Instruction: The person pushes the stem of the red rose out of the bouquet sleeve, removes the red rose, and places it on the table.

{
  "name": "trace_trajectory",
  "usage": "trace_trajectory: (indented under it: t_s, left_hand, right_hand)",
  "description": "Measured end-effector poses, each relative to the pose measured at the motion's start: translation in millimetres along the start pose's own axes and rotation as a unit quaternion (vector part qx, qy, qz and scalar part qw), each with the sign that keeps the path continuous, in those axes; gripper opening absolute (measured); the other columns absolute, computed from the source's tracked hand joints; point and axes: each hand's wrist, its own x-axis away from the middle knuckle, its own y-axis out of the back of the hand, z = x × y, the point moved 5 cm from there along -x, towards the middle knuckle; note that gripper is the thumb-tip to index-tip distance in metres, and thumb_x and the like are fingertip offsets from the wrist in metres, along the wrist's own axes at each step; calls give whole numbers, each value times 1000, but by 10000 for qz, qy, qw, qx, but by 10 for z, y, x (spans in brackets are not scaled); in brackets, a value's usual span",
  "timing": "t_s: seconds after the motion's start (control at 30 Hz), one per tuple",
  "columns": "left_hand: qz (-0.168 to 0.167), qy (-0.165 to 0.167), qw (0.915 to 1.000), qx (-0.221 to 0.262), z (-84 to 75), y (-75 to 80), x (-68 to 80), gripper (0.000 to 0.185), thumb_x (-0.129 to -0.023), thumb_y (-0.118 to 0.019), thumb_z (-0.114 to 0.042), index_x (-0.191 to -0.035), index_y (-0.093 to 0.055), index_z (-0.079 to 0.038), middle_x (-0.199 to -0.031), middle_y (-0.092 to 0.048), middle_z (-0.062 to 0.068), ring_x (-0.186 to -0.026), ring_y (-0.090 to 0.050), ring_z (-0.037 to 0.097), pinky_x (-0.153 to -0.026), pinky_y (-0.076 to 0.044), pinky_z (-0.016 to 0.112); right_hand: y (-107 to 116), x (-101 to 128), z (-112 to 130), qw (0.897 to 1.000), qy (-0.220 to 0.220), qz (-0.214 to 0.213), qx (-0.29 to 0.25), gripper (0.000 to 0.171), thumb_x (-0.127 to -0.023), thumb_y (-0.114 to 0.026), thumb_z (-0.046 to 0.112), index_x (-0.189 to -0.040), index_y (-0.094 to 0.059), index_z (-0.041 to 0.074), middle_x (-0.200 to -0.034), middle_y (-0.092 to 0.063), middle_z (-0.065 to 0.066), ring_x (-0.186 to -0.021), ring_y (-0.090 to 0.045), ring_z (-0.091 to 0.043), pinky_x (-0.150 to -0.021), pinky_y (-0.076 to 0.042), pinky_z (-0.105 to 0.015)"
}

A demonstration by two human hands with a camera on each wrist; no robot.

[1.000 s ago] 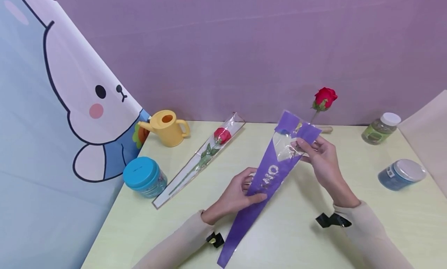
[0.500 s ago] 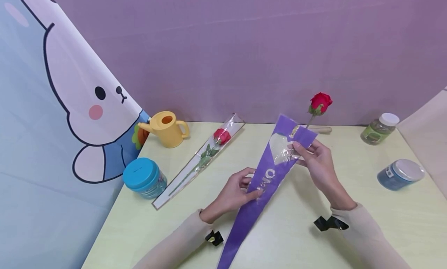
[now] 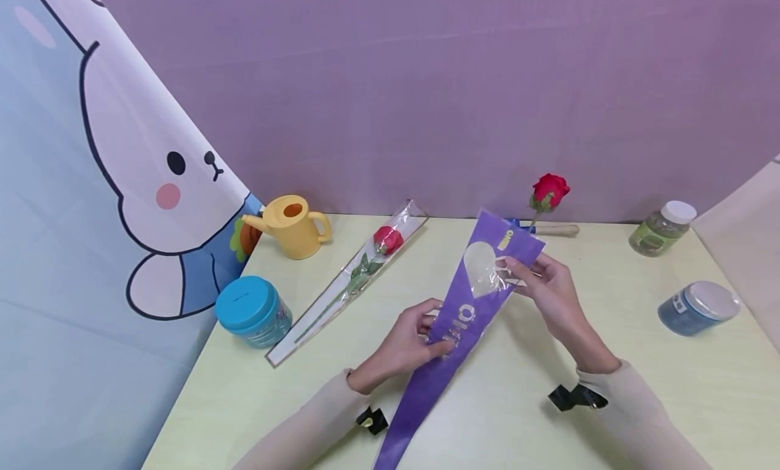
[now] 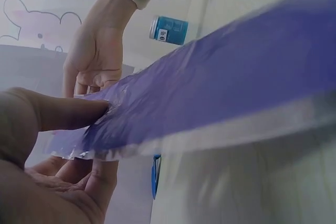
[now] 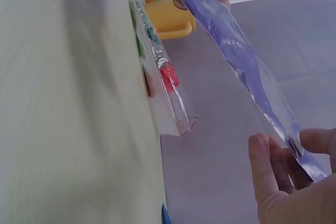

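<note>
- Centrally, one purple flower sleeve (image 3: 470,312) with a heart-shaped window (image 3: 480,267) slants above the table (image 3: 518,409).
- Left hand (image 3: 407,341) — pinches the sleeve midway, thumb in front.
- Right hand (image 3: 550,297) — pinches its right edge beside the window.
- Red rose (image 3: 550,191) — its head shows beyond the sleeve's top; lower stem hidden.
- Wrapped rose (image 3: 364,267) — lies left of the sleeve.

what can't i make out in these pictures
Purple wrapper: lower tip cut off by the bottom edge, head view.
Raised rose: lower stem hidden by the wrapper, head view.
Wooden-handled tool: left end hidden by the wrapper, head view.
Green-labelled jar: lettering too small to read, head view.
</note>
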Motion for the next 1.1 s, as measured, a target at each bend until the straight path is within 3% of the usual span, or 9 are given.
trace_trajectory:
  t_s: [0.17, 0.4, 0.63, 0.77, 0.9, 0.97, 1.1]
  left_hand:
    - [-16, -39, 9998, 181, -17, 37, 28, 51, -85, -76, 8, -132, -62, -6, -106, -78, 26, -78, -71, 7, -62, -60, 24]
    - [-31, -15, 9994, 345, -29, 95, 55, 51, -86, -74, 9, -133, -61, -6, -110, -77, 27, -80, -72, 7, -63, -60, 24]
    - [117, -144, 9998, 28, -25, 99, 87, 50, -86, -74, 9, -132, -59, -2, -99, -76, 28, -72, -66, 4, -57, -54, 19]
    - [196, -272, 9991, -250, -35, 96, 100, 50, -86, -75, 8, -132, -59, -3, -92, -74, 25, -67, -63, 2, -53, -52, 18]
    - [231, -302, 9988, -322, -32, 89, 107, 49, -86, -76, 8, -131, -59, -2, -89, -73, 24, -67, -63, 2, -53, -53, 18]
    - [262, -267, 9988, -326, -25, 83, 113, 49, -85, -76, 8, -130, -60, -1, -91, -74, 24, -68, -64, 2, -55, -54, 18]
    - [393, -150, 9989, -225, -3, 66, 116, 46, -85, -75, 10, -128, -61, -2, -100, -78, 24, -71, -68, 2, -60, -60, 22]
  right_hand:
    - [42, 0, 20, 10000, 16, 73, 14, 32, -104, -65, 27, -131, -63, 10, -106, -79, 12, -96, -75, -4, -85, -62, -24]
    - [228, -47, 143, 9974, 289, -136, -652, 22, -103, -66, 22, -123, -62, 11, -103, -78, 6, -93, -77, -7, -84, -63, -26]
    - [377, -120, 272, 9952, 570, -311, -736, 35, -103, -66, 23, -130, -62, 2, -112, -78, 3, -99, -76, -7, -87, -61, -23]
    - [383, -163, 252, 9968, 361, -354, -618, 36, -102, -67, 26, -128, -64, 1, -109, -79, 5, -99, -76, -4, -87, -61, -20]
    - [390, -185, 184, 9968, -20, -420, -678, 23, -102, -69, 26, -117, -69, 10, -102, -79, 9, -93, -76, -4, -85, -61, -20]
    - [399, -186, 149, 9967, -158, -422, -675, 16, -101, -69, 26, -113, -70, 14, -100, -78, 12, -92, -75, -3, -84, -61, -19]
    - [421, -190, 111, 9971, -273, -432, -568, 22, -101, -70, 25, -117, -66, 11, -101, -78, 15, -94, -73, 1, -83, -60, -16]
